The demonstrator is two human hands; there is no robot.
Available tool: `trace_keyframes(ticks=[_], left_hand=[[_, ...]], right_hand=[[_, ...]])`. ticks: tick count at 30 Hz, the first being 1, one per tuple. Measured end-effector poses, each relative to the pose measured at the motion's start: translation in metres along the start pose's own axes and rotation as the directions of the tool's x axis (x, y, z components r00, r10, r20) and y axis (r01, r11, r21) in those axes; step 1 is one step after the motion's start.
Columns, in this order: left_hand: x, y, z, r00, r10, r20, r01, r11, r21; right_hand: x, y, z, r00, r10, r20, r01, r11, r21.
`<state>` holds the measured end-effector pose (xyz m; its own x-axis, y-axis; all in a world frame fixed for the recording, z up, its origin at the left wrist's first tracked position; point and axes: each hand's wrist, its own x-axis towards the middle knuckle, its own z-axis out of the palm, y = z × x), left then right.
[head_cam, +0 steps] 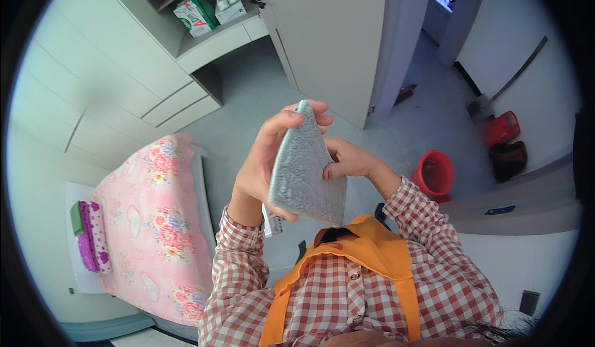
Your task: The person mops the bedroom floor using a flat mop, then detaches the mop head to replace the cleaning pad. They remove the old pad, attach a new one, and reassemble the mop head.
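A folded grey plush cloth (302, 170) with a pale stitched edge is held up in front of my chest. My left hand (261, 154) grips it from the left and behind, with fingertips showing past its upper corner and below its lower edge. On the other side, my right hand (351, 158) pinches the cloth's right part, thumb on the near face. The cloth hides some of the fingers of both hands. An orange apron (376, 240) over a red-and-white checked shirt (325, 286) lies just below the cloth.
To the left stands a bed with a pink floral cover (139, 226) and folded purple bedding (88, 244). A red bucket (434, 172) sits on the grey floor at right, near a red container (502, 128). Ahead are a door (330, 35), a desk (214, 47) and pale cabinets (102, 59).
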<state>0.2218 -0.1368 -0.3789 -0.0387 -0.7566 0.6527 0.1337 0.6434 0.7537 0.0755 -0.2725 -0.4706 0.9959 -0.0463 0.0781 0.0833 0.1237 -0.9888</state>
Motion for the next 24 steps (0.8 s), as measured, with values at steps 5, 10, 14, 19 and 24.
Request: trace_keyframes(ticks=[5, 10, 14, 19, 24], left_hand=[[-0.006, 0.015, -0.012, 0.991, -0.03, -0.134, 0.026, 0.999, -0.034], [0.005, 0.023, -0.017, 0.877, -0.153, -0.455, 0.126, 0.988, -0.089], [-0.05, 0.015, -0.023, 0.746, -0.084, -0.661, 0.142, 0.989, 0.035], [-0.117, -0.018, 0.016, 0.604, -0.265, -0.752, 0.404, 0.915, 0.002], [-0.149, -0.034, -0.011, 0.661, -0.344, -0.667, 0.184, 0.936, -0.3]], right_hand=[[0.012, 0.014, 0.014, 0.999, -0.042, 0.016, 0.04, 0.993, 0.109], [0.025, 0.007, 0.012, 0.99, -0.043, -0.133, 0.073, 0.971, 0.229], [0.042, 0.013, 0.01, 0.971, -0.05, -0.235, 0.087, 0.985, 0.152], [0.053, 0.002, 0.022, 0.958, -0.065, -0.281, 0.106, 0.985, 0.134], [0.061, -0.004, 0.031, 0.989, -0.085, -0.12, 0.105, 0.98, 0.169]])
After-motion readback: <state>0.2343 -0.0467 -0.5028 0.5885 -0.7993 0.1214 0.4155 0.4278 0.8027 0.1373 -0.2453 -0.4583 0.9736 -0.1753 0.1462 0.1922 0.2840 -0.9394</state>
